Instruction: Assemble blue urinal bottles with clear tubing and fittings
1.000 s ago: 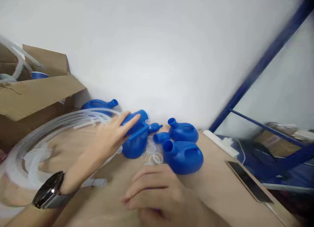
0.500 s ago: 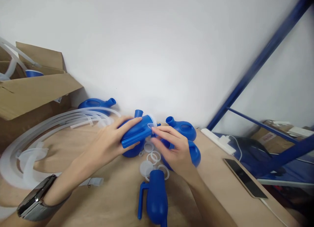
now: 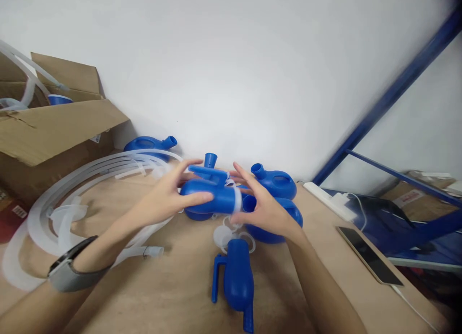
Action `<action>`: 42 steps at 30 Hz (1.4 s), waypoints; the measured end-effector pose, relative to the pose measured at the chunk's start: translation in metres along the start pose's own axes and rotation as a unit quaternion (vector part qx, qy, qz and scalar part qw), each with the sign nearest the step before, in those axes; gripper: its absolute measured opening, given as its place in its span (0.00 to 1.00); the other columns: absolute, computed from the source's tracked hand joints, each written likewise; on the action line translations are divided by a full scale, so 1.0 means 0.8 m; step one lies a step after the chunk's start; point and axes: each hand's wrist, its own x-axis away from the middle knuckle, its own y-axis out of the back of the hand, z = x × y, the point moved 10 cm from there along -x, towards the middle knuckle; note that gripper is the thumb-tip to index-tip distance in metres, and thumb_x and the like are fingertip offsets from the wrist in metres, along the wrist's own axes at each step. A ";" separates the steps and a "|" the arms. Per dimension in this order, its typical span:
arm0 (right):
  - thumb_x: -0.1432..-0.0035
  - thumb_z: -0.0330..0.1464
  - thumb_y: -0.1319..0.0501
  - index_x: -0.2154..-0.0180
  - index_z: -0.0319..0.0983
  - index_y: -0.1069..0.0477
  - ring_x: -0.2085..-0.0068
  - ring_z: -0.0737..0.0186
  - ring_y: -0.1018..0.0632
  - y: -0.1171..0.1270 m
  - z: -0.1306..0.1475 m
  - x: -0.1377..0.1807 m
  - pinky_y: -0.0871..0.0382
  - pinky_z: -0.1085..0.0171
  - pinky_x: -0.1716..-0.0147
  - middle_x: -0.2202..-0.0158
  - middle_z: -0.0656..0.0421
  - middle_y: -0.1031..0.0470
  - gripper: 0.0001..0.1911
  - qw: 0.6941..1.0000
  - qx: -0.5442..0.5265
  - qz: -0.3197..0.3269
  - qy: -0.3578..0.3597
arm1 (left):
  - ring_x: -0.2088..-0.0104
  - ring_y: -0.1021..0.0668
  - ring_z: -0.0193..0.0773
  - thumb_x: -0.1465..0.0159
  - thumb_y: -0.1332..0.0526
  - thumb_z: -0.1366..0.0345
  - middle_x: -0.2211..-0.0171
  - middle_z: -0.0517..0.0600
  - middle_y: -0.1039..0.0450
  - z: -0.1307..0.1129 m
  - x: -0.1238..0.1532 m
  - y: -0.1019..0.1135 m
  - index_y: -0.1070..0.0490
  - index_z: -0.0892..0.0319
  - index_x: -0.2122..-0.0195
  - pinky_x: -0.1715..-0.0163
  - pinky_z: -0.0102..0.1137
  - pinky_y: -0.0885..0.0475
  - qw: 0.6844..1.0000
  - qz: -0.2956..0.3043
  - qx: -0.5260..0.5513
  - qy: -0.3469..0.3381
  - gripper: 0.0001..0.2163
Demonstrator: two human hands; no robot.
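A blue plastic urinal bottle (image 3: 212,199) lies sideways in the air, its handle (image 3: 207,171) on top and a white cap (image 3: 237,200) on its right end. My left hand (image 3: 169,187) grips the bottle from the left, thumb across the front and fingers behind. Around the cap end, my right hand (image 3: 263,204) is open, with thumb and fingers spread; whether its fingertips touch the cap is unclear. Below are translucent rings and discs (image 3: 221,236). Another blue bottle (image 3: 238,281) lies closest to me, handle to the left.
More blue bottles (image 3: 276,182) stand right of and behind my hands, one (image 3: 144,144) at the back left. Coiled clear tubing (image 3: 39,228) covers the left side beside an open cardboard box (image 3: 68,127). A power strip (image 3: 327,204) and a phone (image 3: 370,254) lie right.
The bottle has turned so its handle faces up and its capped end points right. My right hand has gone from pinching at the cap to spread fingers around it.
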 end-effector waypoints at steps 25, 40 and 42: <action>0.45 0.47 0.26 0.37 0.51 0.32 0.50 0.44 0.19 0.121 -0.005 0.025 0.18 0.45 0.53 0.47 0.53 0.22 0.36 0.963 0.033 -0.269 -0.005 | 0.51 0.19 0.60 0.33 0.43 0.42 0.44 0.59 0.22 0.081 -0.012 0.016 0.25 0.49 0.38 0.50 0.45 0.27 0.902 0.131 -0.411 0.002 0.28; 0.48 0.46 0.24 0.43 0.50 0.38 0.49 0.47 0.19 0.117 -0.019 0.027 0.18 0.50 0.53 0.47 0.53 0.25 0.36 0.956 0.007 -0.293 -0.019 | 0.46 0.20 0.54 0.33 0.47 0.34 0.43 0.54 0.20 0.112 -0.027 0.030 0.19 0.53 0.46 0.47 0.38 0.28 0.956 0.174 -0.214 0.097 0.31; 0.47 0.45 0.24 0.41 0.50 0.39 0.47 0.47 0.20 0.114 -0.015 0.025 0.18 0.50 0.52 0.46 0.53 0.26 0.38 0.958 0.012 -0.287 -0.014 | 0.47 0.20 0.53 0.31 0.50 0.34 0.45 0.53 0.19 0.106 -0.032 0.040 0.20 0.53 0.47 0.47 0.37 0.27 0.967 0.136 -0.199 0.082 0.32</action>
